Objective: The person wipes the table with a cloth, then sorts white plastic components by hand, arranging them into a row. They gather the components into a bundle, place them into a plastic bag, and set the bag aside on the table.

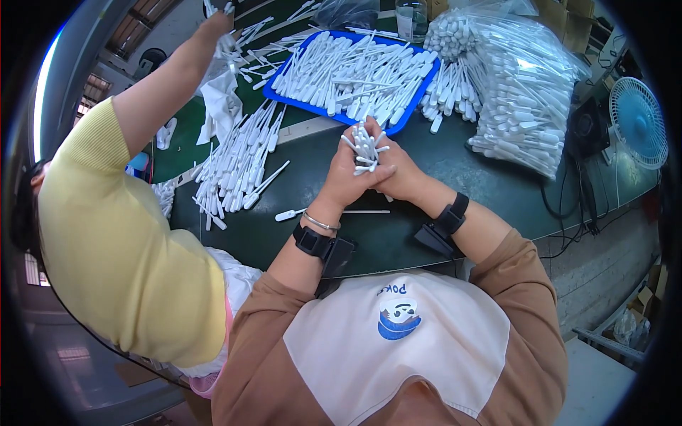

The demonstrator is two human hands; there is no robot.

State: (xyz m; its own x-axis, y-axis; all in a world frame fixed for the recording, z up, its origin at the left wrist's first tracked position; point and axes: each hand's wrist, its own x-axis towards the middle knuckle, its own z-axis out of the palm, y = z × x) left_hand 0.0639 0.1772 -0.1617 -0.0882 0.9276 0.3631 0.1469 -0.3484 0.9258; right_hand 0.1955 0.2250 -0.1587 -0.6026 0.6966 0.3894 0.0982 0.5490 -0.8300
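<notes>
Both my hands are closed around one bundle of white plastic dropper pipettes (pixel 366 148), held above the table near the front rim of the blue tray. My left hand (pixel 339 176) wraps the bundle from the left, and my right hand (pixel 403 172) wraps it from the right. Thin stem ends stick up between the fingers; the lower part of the bundle is mostly hidden. A single loose pipette (pixel 288 215) lies on the table below my left hand. Many more pipettes fill the blue tray (pixel 269 91) just beyond my hands.
A heap of pipettes (pixel 238 162) lies to the left. At the right stand a full clear bag of pipettes (pixel 526 99) and a small fan (pixel 638 122) with cables. A co-worker in a yellow top (pixel 128 241) reaches across at the left. A clear jar (pixel 410 20) stands behind the tray.
</notes>
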